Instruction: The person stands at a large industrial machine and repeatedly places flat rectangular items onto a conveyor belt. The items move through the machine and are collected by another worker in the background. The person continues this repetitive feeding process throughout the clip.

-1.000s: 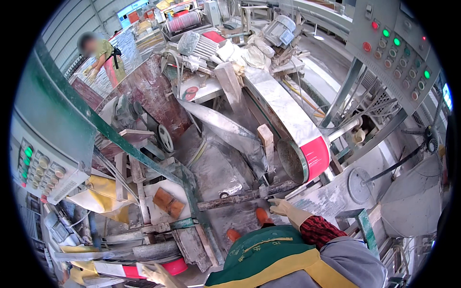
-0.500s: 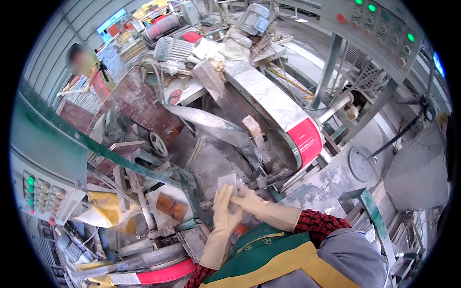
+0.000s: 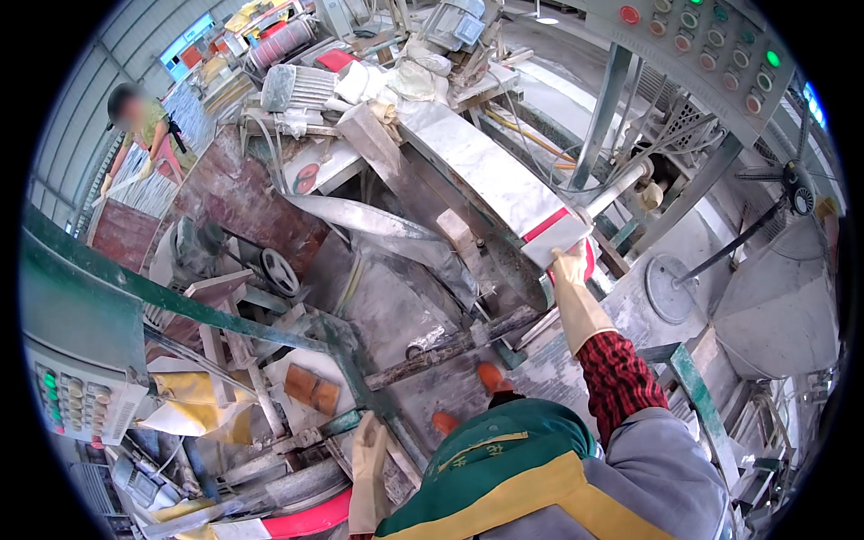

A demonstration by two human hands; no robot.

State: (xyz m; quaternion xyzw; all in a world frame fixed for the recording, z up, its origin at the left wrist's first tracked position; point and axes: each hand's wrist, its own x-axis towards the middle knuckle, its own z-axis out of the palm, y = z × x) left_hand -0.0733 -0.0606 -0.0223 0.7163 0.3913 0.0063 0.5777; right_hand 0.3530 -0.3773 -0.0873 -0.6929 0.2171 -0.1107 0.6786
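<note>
Head view: right hand (image 3: 569, 270) grips stone slab (image 3: 504, 180) end.

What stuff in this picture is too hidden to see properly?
Head view only:
- Right hand in a cream rubber glove: fingertips curl over the end of the long white stone slab, so the grip is hidden.
- Left hand, gloved: cut off by the lower edge and the green-and-yellow apron.
- Orange shoes: partly behind the apron.

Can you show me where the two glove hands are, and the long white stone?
right hand (image 3: 569, 274), head view, on the back of the pale glove.
left hand (image 3: 367, 472), head view, on the glove's middle.
white stone slab (image 3: 490, 175), head view, on its flat top.
</note>
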